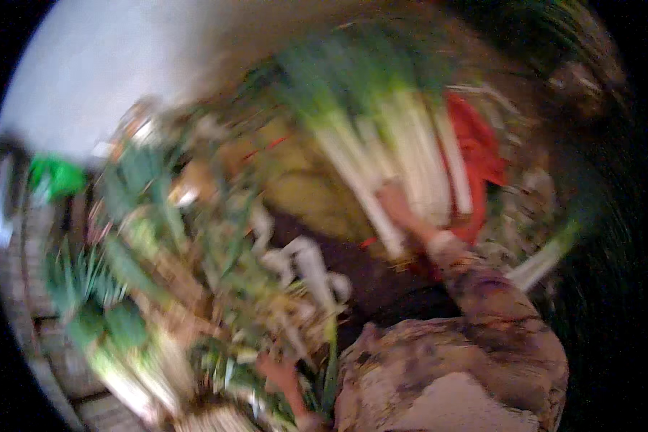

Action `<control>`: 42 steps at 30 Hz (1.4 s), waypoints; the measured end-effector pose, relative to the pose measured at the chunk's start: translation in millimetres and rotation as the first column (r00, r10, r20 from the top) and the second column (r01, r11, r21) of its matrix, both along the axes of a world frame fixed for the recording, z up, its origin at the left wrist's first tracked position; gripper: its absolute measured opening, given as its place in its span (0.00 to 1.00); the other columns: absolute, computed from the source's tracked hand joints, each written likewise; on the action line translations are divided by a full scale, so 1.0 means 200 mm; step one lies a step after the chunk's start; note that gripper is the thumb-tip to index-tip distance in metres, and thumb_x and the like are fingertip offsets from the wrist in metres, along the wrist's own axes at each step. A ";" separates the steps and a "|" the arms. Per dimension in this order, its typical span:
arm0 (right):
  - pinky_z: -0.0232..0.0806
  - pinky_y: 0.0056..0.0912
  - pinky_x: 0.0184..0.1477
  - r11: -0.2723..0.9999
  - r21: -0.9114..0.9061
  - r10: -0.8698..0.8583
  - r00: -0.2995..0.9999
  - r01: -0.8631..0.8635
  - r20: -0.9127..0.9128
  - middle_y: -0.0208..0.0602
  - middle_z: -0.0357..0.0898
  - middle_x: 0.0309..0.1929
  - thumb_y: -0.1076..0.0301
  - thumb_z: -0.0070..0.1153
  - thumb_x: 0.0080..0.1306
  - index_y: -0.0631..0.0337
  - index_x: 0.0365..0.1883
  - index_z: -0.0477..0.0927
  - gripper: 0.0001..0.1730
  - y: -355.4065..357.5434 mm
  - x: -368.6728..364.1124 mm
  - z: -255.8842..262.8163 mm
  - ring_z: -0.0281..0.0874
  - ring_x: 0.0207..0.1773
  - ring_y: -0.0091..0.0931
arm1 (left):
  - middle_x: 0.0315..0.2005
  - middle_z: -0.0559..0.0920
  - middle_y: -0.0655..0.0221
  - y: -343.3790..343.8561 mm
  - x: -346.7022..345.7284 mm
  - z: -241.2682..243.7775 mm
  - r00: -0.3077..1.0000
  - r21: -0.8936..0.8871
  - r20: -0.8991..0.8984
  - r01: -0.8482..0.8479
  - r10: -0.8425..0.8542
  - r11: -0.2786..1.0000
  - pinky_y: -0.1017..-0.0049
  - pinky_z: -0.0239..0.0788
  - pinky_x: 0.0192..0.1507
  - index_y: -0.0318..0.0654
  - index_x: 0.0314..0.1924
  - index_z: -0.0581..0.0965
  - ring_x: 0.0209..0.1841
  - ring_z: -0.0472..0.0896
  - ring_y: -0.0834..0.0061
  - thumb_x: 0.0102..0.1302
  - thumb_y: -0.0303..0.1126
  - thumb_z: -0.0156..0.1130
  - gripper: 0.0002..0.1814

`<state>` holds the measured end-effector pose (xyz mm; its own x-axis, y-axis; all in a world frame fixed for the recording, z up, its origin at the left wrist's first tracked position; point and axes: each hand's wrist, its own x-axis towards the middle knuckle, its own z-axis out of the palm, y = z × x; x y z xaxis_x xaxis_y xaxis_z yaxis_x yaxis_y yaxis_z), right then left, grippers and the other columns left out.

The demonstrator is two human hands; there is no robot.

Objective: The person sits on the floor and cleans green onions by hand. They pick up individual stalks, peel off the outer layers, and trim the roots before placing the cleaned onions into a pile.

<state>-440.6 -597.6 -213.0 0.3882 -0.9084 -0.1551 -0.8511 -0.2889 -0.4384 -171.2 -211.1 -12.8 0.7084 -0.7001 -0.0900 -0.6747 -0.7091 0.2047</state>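
Observation:
Several leeks [416, 151] with white shanks and dark green leaves lie fanned out at upper centre. My right hand [402, 210] is on the lower part of their white shanks; motion blur hides whether its fingers are closed round one. Red cloth or plastic [475, 156] shows beside and under them. My left hand [281, 372] is low in the picture, over loose leaves and trimmings [297, 318], its fingers seemingly spread, with nothing visible in it. More leeks [135, 378] lie at the lower left. A single leek [545, 256] is right of my right forearm.
Leek leaves and peelings [216, 259] are heaped across the left and middle. A green plastic bag [56, 175] is at the far left, near a slatted or block-like surface [67, 356]. Dark green leaves [594, 308] fill the dim right side. The whole view is blurred.

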 end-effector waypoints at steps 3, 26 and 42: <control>0.59 0.43 0.43 0.933 -0.229 -0.238 0.953 0.279 0.189 0.49 0.71 0.35 0.67 0.46 0.55 0.66 0.32 0.75 0.11 0.01 -0.05 -0.01 0.67 0.41 0.42 | 0.44 0.69 0.46 0.02 0.11 -0.08 0.978 -0.126 0.210 0.015 0.012 0.992 0.62 0.60 0.49 0.27 0.45 0.69 0.48 0.66 0.49 0.50 0.33 0.56 0.23; 0.64 0.32 0.36 0.924 -0.363 0.006 0.942 0.123 0.335 0.45 0.74 0.32 0.64 0.46 0.62 0.64 0.42 0.70 0.14 -0.05 0.53 0.96 0.73 0.36 0.34 | 0.31 0.76 0.47 -0.13 0.97 -0.27 0.826 -0.272 0.082 -0.519 0.557 0.810 0.62 0.65 0.36 0.27 0.46 0.67 0.34 0.75 0.52 0.48 0.39 0.62 0.29; 0.60 0.45 0.35 0.861 0.313 0.134 0.772 -0.402 0.621 0.52 0.73 0.28 0.58 0.55 0.53 0.65 0.30 0.72 0.17 1.16 2.02 0.77 0.71 0.34 0.46 | 0.34 0.73 0.49 -0.02 -0.31 -0.03 0.777 -0.306 -0.389 -0.615 0.494 0.727 0.60 0.62 0.40 0.29 0.43 0.63 0.39 0.71 0.48 0.54 0.31 0.54 0.19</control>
